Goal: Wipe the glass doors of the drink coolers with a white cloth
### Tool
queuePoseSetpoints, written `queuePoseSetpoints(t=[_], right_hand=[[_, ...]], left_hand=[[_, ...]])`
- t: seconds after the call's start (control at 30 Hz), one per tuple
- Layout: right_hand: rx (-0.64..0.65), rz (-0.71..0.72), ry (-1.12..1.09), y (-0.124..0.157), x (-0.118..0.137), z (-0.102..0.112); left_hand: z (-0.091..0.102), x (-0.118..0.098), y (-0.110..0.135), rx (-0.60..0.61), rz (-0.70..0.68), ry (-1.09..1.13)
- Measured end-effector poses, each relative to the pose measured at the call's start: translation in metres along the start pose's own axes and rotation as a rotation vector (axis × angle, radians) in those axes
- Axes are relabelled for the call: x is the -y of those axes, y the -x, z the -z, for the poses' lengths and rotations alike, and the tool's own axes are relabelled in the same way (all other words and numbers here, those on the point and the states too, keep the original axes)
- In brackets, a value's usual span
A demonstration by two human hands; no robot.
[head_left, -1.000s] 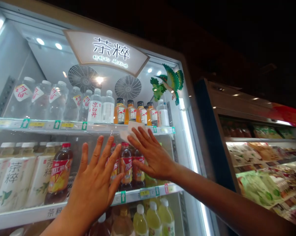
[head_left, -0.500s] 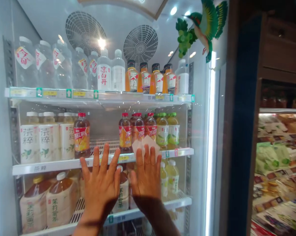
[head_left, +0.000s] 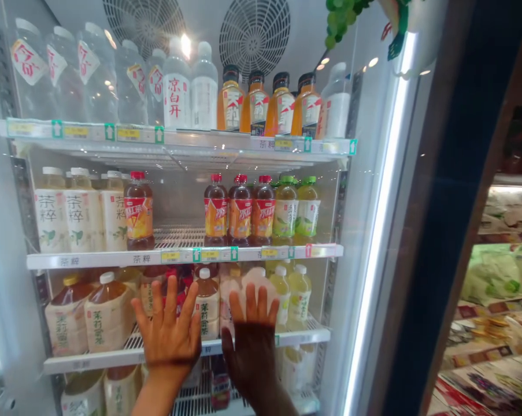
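Observation:
My left hand (head_left: 171, 335) is open with fingers spread, its palm toward the glass door in front of the lower bottles. Behind it are a bottle with a red label and several tea bottles. My right hand (head_left: 252, 346) lies flat beside it, in shadow, with a thin white tissue (head_left: 259, 278) under its fingertips against the glass. The tissue looks pale and partly see-through, perhaps with its reflection next to it. Nearest to the hands behind the glass stands a white-capped tea bottle (head_left: 207, 300).
Inside the cooler, red-capped iced tea bottles (head_left: 240, 214) stand on the middle shelf (head_left: 187, 255). Clear water bottles (head_left: 96, 75) and orange drinks (head_left: 282, 107) fill the top shelf. A bright light strip (head_left: 380, 219) runs down the right side. Produce shelves (head_left: 490, 341) lie further right.
Both hands have slid down the glass, from the middle shelf's edge to the shelf below. The tissue has moved down with my right hand. The view has tilted downward.

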State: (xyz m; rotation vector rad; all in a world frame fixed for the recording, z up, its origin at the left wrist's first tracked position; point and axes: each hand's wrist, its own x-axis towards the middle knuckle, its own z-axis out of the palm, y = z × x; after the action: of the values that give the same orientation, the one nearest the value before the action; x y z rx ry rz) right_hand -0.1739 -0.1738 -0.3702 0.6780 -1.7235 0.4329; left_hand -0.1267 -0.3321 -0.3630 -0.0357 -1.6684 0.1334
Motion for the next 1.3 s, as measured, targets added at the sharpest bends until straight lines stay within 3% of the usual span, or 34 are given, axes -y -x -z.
queuePoseSetpoints(t=[0.13,0.33,0.53,0.73,0.93,1.07,1.13,1.3], right_hand=[[0.012,0.010,-0.035,-0.011,0.002,0.001],[-0.001,0.028,0.004,0.032,-0.004,-0.004],[0.026,-0.018,-0.017,0.007,-0.014,0.001],[0.054,-0.008,-0.013,0.062,-0.008,-0.006],[0.076,-0.018,-0.051,0.029,-0.009,-0.002],[0.043,0.008,-0.030,0.060,-0.008,-0.005],[0.029,-0.001,-0.029,0.062,-0.005,-0.007],[0.047,-0.023,-0.062,0.025,0.000,-0.005]], left_hand=[[0.002,-0.001,-0.001,-0.015,-0.010,0.017],[-0.001,-0.001,0.000,-0.037,-0.005,0.014],[0.002,0.001,0.002,0.011,0.007,0.003],[0.003,0.001,0.003,0.028,0.029,0.020],[0.004,0.002,0.003,0.038,0.005,0.005],[0.004,0.002,0.003,0.037,0.001,0.012],[0.005,0.002,0.003,0.038,0.001,0.020],[0.008,-0.001,0.002,0.043,0.030,0.031]])
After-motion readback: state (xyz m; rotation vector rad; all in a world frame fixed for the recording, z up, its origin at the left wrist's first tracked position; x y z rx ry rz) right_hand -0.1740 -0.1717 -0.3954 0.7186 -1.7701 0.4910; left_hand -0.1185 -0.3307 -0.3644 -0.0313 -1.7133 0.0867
